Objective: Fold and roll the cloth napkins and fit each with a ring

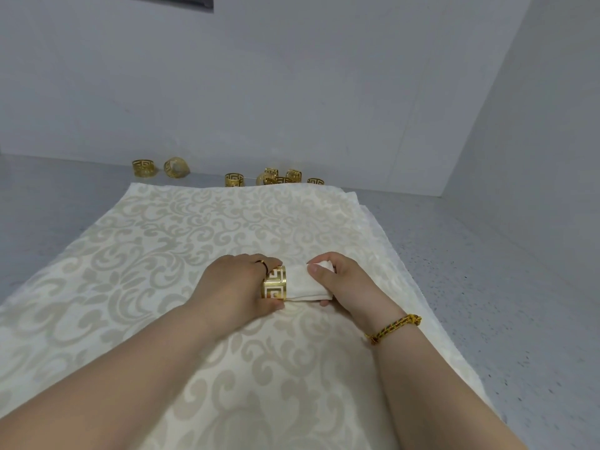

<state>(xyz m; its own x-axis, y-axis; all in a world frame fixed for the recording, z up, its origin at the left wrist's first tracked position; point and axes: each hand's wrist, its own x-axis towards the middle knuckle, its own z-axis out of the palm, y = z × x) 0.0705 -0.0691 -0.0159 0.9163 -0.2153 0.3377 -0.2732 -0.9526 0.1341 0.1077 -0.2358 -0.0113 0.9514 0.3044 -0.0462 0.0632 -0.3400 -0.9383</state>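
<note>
Rolled napkin [308, 282]: white, lying crosswise on the top sheet of a stack of damask napkins [162, 238], near the middle of it.

Napkin ring [274, 283]: gold, Greek-key cutout, seated around the roll at its left part. The roll's left end is hidden behind the left hand [238, 284], so how far the ring has passed cannot be told.

Left hand: fingers and thumb curled around the ring, grasping it. A dark band [262, 263] shows on one finger.

Right hand [344, 280]: clasps the roll's right end, thumb on top; the fingers beneath are mostly concealed. A braided bracelet [394, 326] sits at the wrist.

Stack: lower layers show only along the right edge.

Spare rings [279, 178]: on the grey speckled surface [487, 287] against the wall; the cluster overlaps and is partly cut off by the cloth's far edge, so the count is uncertain.
</note>
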